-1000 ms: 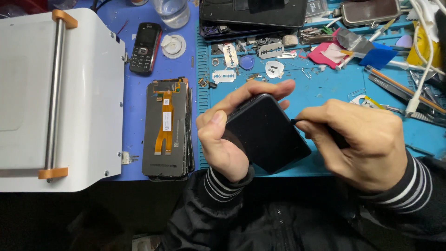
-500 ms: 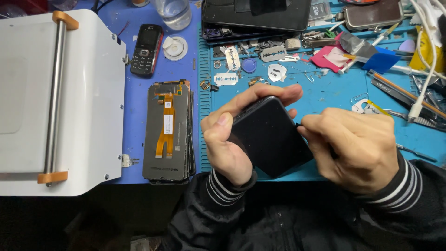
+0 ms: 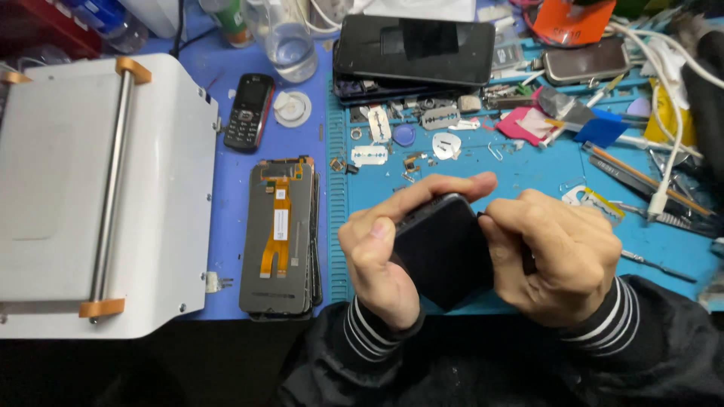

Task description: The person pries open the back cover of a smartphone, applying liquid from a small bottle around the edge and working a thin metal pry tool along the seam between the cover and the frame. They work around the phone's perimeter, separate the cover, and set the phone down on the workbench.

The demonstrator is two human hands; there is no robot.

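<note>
Cluttered blue mat (image 3: 528, 173) under both hands: left hand (image 3: 381, 260) clamps the dark phone (image 3: 443, 252), tilted above the mat's near edge; right hand (image 3: 562, 260) closes on its right side, touching, both equally near.

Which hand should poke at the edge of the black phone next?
Probably the right hand. It is closed at the phone's right edge, maybe around a small tool, though that is hidden. The left hand is wrapped around the phone, thumb on its face, steadying it.
</note>
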